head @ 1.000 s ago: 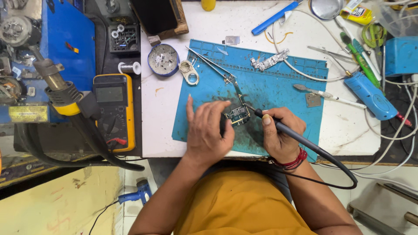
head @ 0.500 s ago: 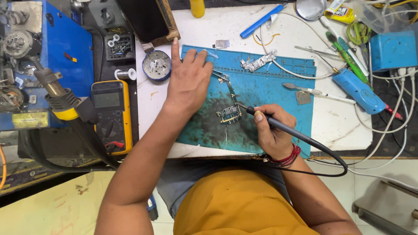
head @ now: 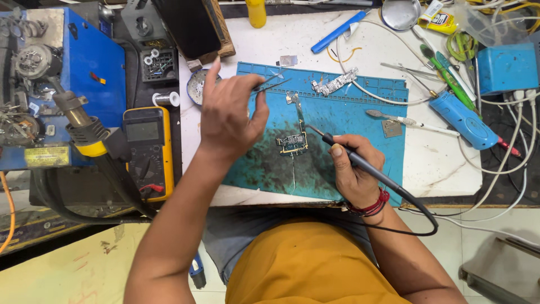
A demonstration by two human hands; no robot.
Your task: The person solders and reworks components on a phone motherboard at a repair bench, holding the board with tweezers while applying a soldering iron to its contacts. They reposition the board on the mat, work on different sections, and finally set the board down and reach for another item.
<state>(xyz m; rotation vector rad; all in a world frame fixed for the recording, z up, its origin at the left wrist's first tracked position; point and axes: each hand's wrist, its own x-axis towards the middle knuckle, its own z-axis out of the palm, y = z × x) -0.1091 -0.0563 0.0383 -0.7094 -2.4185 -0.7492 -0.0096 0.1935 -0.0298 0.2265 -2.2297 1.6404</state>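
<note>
A small circuit board (head: 293, 142) lies on the blue work mat (head: 343, 112). My right hand (head: 354, 169) grips a black soldering iron (head: 360, 163) like a pen, its tip just right of the board. Raised over the mat's left part, my left hand (head: 228, 115) pinches thin metal tweezers (head: 273, 85) that point right, above and left of the board. A thin wire runs down from the board over the mat.
A yellow multimeter (head: 147, 152) and a blue machine (head: 62, 84) with a hot-air nozzle stand at the left. A round tin (head: 197, 87), a solder spool (head: 167, 99), a blue tool (head: 461, 118), a blue box (head: 509, 67), a brush (head: 405, 120) and cables crowd the white table (head: 439, 163).
My left hand left the board, reached to the mat's top left, and now has come back a little holding tweezers. My right hand kept the iron by the board.
</note>
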